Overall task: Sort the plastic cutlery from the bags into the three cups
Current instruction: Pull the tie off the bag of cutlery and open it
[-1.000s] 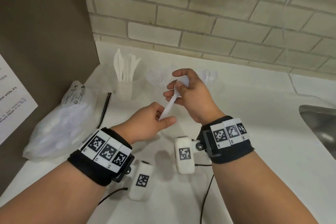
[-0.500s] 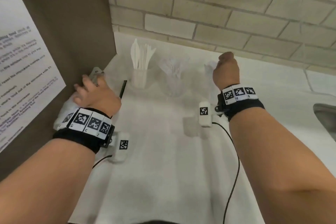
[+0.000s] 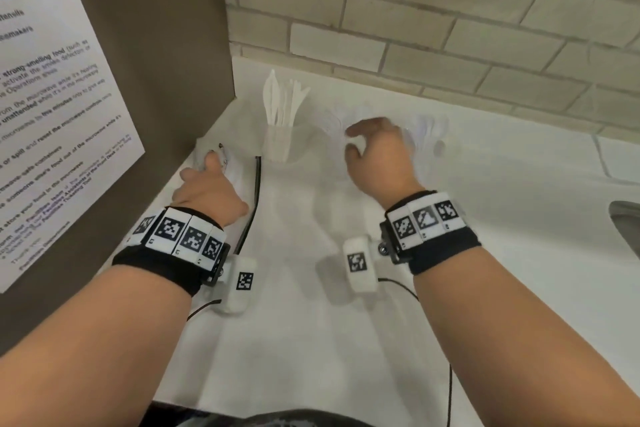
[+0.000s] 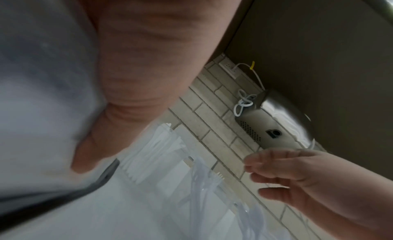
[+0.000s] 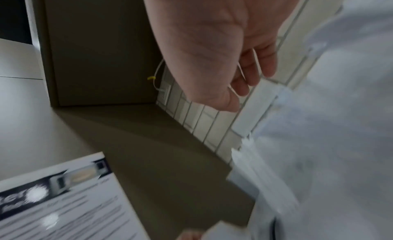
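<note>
Three clear cups stand in a row near the brick wall. The left cup (image 3: 278, 146) holds white knives (image 3: 282, 100). My right hand partly hides the middle cup (image 3: 329, 128), which holds forks (image 4: 204, 181). The right cup (image 3: 431, 139) holds spoons. My right hand (image 3: 374, 156) hovers in front of the middle and right cups, fingers loosely curled, and it holds nothing. My left hand (image 3: 207, 184) lies on the crumpled clear cutlery bag (image 3: 216, 154) beside the brown panel, its visible fingers stretched forward over the plastic. The bag's contents are hidden.
A brown side panel (image 3: 166, 45) with a printed notice (image 3: 52, 114) walls off the left. A black cable (image 3: 254, 204) runs along the white counter (image 3: 311, 340) beside the bag. A steel sink edge (image 3: 627, 229) shows at the far right.
A second ago both hands held a white spoon; neither holds it now. The left hand went to the bag. The right hand reached the spoon cup, then drew back leftward, empty.
</note>
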Action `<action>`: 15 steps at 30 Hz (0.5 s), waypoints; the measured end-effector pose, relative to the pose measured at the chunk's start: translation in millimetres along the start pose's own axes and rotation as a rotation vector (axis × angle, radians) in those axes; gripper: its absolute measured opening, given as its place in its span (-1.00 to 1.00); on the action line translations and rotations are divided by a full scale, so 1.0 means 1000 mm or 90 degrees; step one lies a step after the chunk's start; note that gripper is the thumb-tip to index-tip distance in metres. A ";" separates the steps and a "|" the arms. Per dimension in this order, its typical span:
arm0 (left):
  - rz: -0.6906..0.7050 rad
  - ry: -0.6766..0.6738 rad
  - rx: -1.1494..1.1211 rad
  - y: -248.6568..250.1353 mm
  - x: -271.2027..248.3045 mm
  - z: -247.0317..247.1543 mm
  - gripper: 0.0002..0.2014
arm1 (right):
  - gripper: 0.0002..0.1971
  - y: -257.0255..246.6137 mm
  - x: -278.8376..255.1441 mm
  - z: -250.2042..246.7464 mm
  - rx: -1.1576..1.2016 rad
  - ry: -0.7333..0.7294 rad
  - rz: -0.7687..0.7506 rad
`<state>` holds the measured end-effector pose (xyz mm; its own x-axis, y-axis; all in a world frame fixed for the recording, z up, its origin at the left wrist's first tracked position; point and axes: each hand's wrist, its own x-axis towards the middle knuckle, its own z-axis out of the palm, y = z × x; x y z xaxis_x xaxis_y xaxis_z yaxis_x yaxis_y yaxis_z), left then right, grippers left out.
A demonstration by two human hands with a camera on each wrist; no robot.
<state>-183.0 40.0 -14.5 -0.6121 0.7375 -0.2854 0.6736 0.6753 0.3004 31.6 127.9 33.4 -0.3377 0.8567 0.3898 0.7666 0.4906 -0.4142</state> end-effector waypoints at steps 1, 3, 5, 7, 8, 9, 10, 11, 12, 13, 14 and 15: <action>0.004 -0.006 -0.026 -0.001 -0.002 0.003 -0.02 | -0.73 -0.006 -0.007 0.009 0.012 -0.054 -0.011; 0.004 -0.010 -0.074 -0.002 -0.009 0.005 -0.04 | -0.72 -0.015 -0.020 0.028 0.041 -0.194 0.004; 0.005 -0.014 -0.143 -0.001 -0.014 0.007 -0.06 | -0.63 -0.021 -0.027 0.045 0.060 -0.314 0.054; -0.007 -0.022 -0.243 0.002 -0.019 0.010 -0.11 | -0.47 -0.024 -0.032 0.058 0.114 -0.393 0.128; -0.007 -0.029 -0.306 0.002 -0.020 0.014 -0.12 | -0.42 -0.025 -0.035 0.063 0.172 -0.417 0.174; -0.007 -0.044 -0.382 0.003 -0.022 0.020 -0.11 | -0.42 -0.026 -0.037 0.065 0.246 -0.439 0.224; -0.005 -0.065 -0.468 0.004 -0.027 0.024 -0.09 | -0.46 -0.027 -0.039 0.066 0.332 -0.457 0.273; -0.003 -0.079 -0.555 0.003 -0.028 0.030 -0.08 | -0.54 -0.028 -0.041 0.063 0.416 -0.468 0.316; -0.006 -0.083 -0.623 0.000 -0.023 0.044 -0.10 | -0.63 -0.030 -0.043 0.057 0.481 -0.475 0.347; -0.003 -0.088 -0.668 -0.003 -0.017 0.057 -0.14 | -0.71 -0.031 -0.043 0.049 0.518 -0.479 0.360; 0.004 -0.097 -0.699 -0.002 -0.017 0.064 -0.19 | -0.73 -0.032 -0.043 0.043 0.531 -0.479 0.361; 0.016 -0.104 -0.717 0.001 -0.026 0.062 -0.23 | -0.69 -0.032 -0.042 0.036 0.531 -0.479 0.354</action>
<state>-140.4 21.4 -63.3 -0.4865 0.7971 -0.3576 -0.1210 0.3439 0.9312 2.1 82.1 0.6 -0.5184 0.7233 -0.4562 0.4195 -0.2497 -0.8727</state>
